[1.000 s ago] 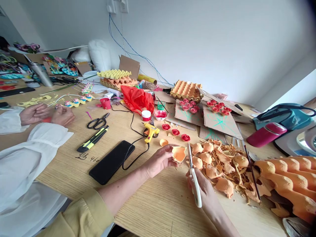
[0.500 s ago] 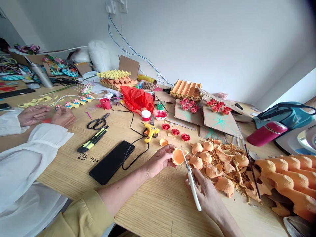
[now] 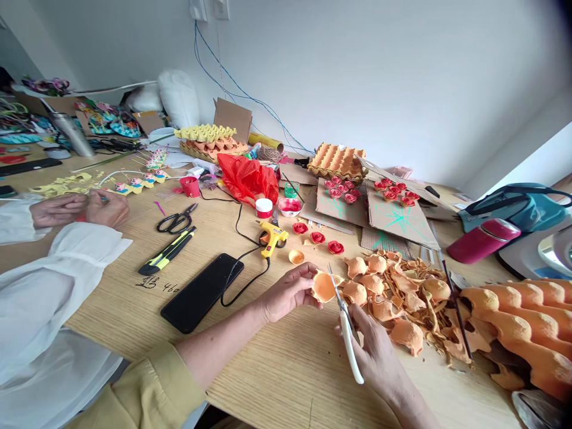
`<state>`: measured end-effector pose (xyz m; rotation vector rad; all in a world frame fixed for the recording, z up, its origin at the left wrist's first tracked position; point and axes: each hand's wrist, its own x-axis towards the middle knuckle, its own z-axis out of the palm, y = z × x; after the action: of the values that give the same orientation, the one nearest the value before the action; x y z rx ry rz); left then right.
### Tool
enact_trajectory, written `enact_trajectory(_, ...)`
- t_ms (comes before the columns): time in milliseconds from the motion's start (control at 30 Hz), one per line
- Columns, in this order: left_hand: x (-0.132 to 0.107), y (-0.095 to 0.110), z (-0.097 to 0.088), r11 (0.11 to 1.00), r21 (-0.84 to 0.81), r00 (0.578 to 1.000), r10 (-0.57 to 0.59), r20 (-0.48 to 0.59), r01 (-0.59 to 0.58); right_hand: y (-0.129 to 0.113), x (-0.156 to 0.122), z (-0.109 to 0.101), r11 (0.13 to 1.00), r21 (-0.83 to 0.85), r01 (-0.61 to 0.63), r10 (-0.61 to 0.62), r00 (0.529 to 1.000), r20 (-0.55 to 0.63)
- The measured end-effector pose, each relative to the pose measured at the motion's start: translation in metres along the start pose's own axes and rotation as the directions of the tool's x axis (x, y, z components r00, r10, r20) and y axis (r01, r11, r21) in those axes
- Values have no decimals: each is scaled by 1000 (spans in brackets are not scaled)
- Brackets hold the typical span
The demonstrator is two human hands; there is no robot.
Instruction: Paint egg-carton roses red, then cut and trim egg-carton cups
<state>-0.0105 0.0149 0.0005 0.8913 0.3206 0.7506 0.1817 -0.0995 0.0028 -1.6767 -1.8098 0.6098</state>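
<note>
My left hand (image 3: 288, 292) pinches a small orange egg-carton cup (image 3: 323, 286) just above the wooden table (image 3: 277, 369). My right hand (image 3: 373, 348) is closed round white-handled scissors (image 3: 346, 330), whose blades meet the cup's right edge. Right beside them lies a heap of cut orange cups and scraps (image 3: 402, 301). A larger orange egg tray (image 3: 522, 333) lies at the far right.
A black phone (image 3: 203, 292), yellow glue gun (image 3: 272, 235) with its cord, black scissors (image 3: 176, 220) and a utility knife (image 3: 167, 253) lie left of my hands. Red paper roses (image 3: 318, 237) and cardboard sheets (image 3: 397, 217) sit behind. Another person's hands (image 3: 83, 208) work at the left.
The scissors have tilted from upright, blades into the cup's edge, and my left hand has turned the cup slightly. The other person's hands shifted a little.
</note>
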Motion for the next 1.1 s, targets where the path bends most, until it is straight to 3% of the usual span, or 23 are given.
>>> enact_trajectory(500, 2, 0, -2, 996, -84, 999, -14, 29, 17, -2, -2, 5, 996, 83, -28, 30, 999, -27)
enact_trajectory(767, -4, -7, 3, 949, 266, 985, 174, 14, -171, 3, 0, 10, 1000, 8, -23, 24, 996, -84)
enact_trajectory(933, -6, -6, 6, 897, 380, 974, 221, 58, -226, 0, 1, 5, 998, -61, 19, -26, 994, -108)
enact_trajectory(1100, -8, -3, 9, 873, 444, 980, 186, 77, -201, -5, 2, 2, 997, -68, 32, -39, 994, -105)
